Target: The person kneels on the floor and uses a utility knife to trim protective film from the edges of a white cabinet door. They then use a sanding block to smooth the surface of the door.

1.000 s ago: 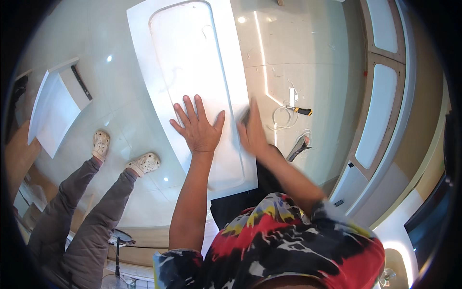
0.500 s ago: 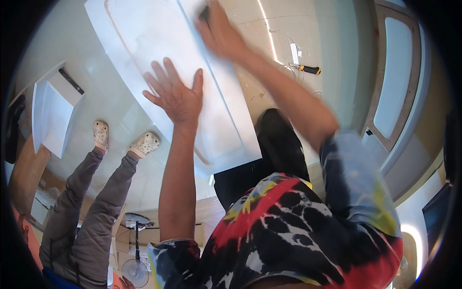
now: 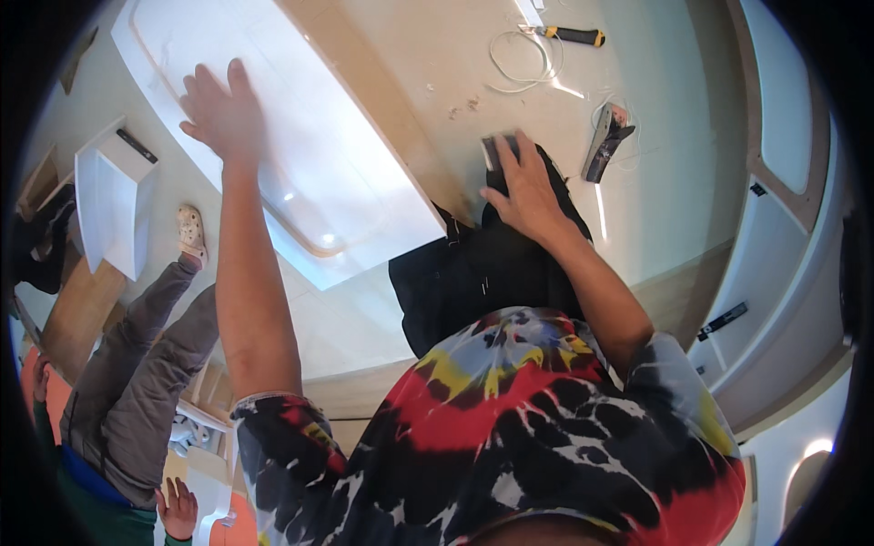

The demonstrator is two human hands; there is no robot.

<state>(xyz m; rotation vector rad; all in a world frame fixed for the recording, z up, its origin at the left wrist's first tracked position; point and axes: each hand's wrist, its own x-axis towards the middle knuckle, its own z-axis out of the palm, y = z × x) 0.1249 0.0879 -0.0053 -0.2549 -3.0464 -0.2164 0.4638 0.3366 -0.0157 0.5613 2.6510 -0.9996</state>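
Observation:
My left hand [image 3: 223, 111] lies with fingers spread on a white panel [image 3: 305, 136] that has a rounded groove running round its face. The panel's pale side edge [image 3: 355, 64] faces right. My right hand [image 3: 526, 189] is beside the panel's near right corner, over my dark-clothed leg. Its fingers are curled over a small dark block [image 3: 495, 155] with a pale edge, partly covered by the hand.
A yellow-and-black handled tool [image 3: 575, 35] lies by a loop of white cord [image 3: 519, 88] on the floor. Closer stands a dark metal tool [image 3: 602, 150]. Another person's trousered legs [image 3: 137, 350] are at left, near a white box-like piece [image 3: 114, 200]. A framed panel [image 3: 774, 109] stands at right.
My right hand has come back from the panel's far edge toward my leg, still with the dark block. The panel shows more of its side edge. The other person's feet shifted.

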